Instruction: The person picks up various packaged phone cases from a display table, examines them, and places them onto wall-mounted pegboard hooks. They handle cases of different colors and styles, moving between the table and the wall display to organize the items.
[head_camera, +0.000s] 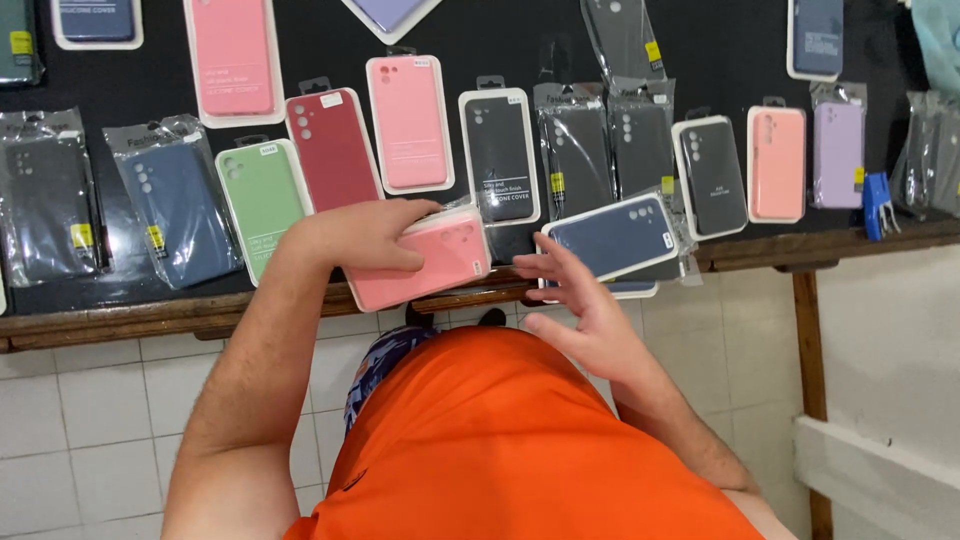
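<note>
Head view | left hand (365, 238) clamps a small stack of boxed phone cases, pink case (420, 262) on top, at table edge (150, 318) | right hand (585, 305) open, empty, fingers spread just right of stack, beneath navy case (612, 238), likely poised to take it

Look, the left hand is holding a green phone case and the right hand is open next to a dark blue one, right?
Not quite. The head view shows the left hand holding a pink phone case, not a green one. The green case lies untouched on the table. The right hand is open beside the dark blue case, as you said.
</note>
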